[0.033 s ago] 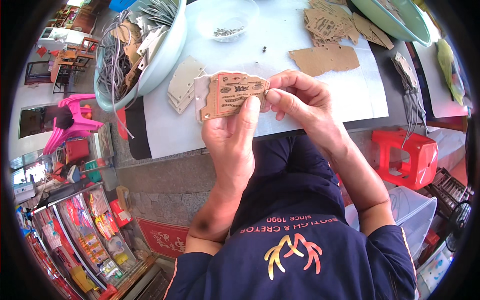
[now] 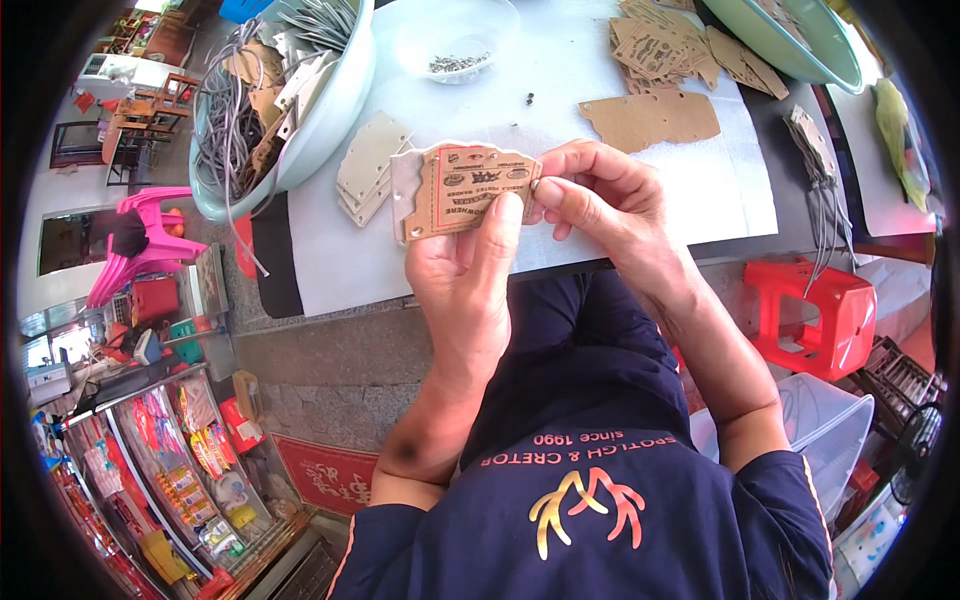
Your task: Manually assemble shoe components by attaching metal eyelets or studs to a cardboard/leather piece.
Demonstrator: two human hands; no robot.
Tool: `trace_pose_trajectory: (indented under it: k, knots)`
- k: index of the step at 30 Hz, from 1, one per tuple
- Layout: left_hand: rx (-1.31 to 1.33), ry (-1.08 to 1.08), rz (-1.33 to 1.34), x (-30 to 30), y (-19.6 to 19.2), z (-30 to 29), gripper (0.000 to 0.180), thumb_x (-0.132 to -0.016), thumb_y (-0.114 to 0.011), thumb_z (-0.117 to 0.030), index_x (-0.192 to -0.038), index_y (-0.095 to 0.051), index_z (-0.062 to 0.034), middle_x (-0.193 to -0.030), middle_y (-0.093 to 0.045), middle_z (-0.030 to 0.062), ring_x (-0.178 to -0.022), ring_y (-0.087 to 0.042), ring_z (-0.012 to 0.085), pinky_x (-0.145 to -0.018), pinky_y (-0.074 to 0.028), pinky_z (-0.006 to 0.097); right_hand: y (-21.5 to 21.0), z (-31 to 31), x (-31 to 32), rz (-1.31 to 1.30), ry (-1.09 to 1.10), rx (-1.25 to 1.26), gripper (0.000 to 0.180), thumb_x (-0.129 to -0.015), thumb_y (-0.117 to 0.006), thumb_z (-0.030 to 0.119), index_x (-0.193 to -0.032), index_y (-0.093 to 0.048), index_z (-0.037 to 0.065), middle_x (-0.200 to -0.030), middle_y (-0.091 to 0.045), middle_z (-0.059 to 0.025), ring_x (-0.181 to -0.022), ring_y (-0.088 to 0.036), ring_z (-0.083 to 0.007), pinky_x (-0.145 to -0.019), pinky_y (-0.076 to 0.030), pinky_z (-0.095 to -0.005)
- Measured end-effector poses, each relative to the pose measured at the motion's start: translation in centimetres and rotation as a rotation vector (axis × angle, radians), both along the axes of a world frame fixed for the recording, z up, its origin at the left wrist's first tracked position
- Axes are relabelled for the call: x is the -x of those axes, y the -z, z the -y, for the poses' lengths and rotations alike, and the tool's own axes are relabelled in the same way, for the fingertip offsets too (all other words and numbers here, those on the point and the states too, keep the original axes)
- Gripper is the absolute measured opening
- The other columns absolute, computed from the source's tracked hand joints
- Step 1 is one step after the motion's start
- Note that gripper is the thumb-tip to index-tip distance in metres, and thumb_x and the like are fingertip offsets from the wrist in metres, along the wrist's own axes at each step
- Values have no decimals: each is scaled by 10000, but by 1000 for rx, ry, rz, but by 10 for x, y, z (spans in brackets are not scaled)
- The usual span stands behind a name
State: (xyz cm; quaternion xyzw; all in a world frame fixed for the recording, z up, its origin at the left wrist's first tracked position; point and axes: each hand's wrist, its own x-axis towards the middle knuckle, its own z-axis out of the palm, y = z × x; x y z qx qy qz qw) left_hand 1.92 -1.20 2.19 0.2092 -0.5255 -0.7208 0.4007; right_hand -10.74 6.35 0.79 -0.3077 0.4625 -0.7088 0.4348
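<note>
From the head camera, here are the two hands, meeting over the near part of the surface, which wears a smooth white sheet. The left hand grips a brown card, thumb pressed flat on the printed face, fingers tucked behind. It's stiff, matte cardboard with a wavy outline, and a paler backing peeks out along its left side and top. In comes the right hand, thumb and finger pinched at the card's right edge around a small shiny metal bit, mostly hidden by the fingertips.

Just left of the card, smooth grey-white cards overlap in a fanned stack, holes punched near their edges. Beyond, a round, see-through bowl holds a scatter of tiny metal pieces, and two dark specks sit on the sheet near it. Over on the left, a glossy pale-green tub brims with tangled grey cords and cards. To the right, a long brown strip with one ragged edge lies below a loose heap of kraft cards. Farther right, a corded bundle trails its strings over the edge, above a red plastic stool.
</note>
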Motion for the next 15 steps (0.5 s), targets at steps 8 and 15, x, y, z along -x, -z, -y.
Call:
trace_pose_trajectory:
  k: [8,15]
  knots:
    - [42,-33,11,2,-3,-5,323,-931,-545,-28,-1239,-488,52,-1087,-620,113,-986,-602,166,-868,-489,317,-5,-2,-4,-53,38,-31,211,-918,-649,163,-1072,-628,21,-914,-654,-3,-822,-605,-43,-663,-478,-198]
    - [-21,-19,23,2,-1,-4,266,-935,-543,-42,-1185,-532,49,-1093,-621,111,-997,-603,166,-888,-486,331,3,2,-17,-59,237,28,107,-874,-664,47,-969,-615,42,-921,-587,3,-750,-552,-22,-594,-464,-172]
